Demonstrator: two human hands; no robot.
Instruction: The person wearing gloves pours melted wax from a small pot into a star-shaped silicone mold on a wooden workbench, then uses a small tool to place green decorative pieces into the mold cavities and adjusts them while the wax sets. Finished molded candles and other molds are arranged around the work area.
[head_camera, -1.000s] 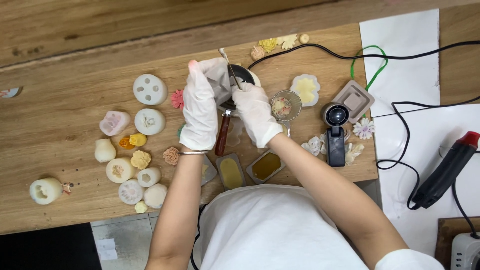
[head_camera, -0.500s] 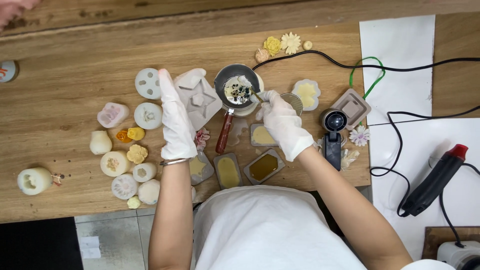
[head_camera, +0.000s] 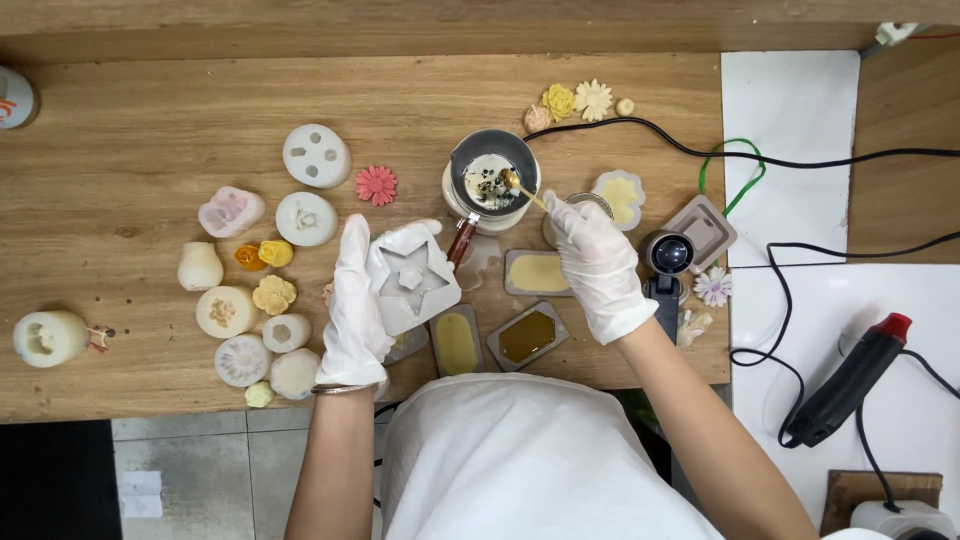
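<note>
Left hand (head_camera: 352, 300) grips star mould (head_camera: 415, 280); right hand (head_camera: 598, 262) pinches spoon (head_camera: 522, 188) over pot (head_camera: 493, 182)

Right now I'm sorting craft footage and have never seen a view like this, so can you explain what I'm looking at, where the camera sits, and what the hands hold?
There is no machine here: a person in white gloves works at a wooden table. The one picture comes from a camera on the person's head, looking straight down, so the arms reach up from the bottom edge.

The left hand holds a pale grey mould with a star-shaped hollow. The right hand holds a thin stick, its tip inside a small metal pot with a reddish handle and pale, speckled contents.

Around them lie round white moulds, small cast flowers such as a pink flower, and flat trays filled with yellow or amber material. To the right, black cables cross white sheets, beside a black tool with a red tip.
</note>
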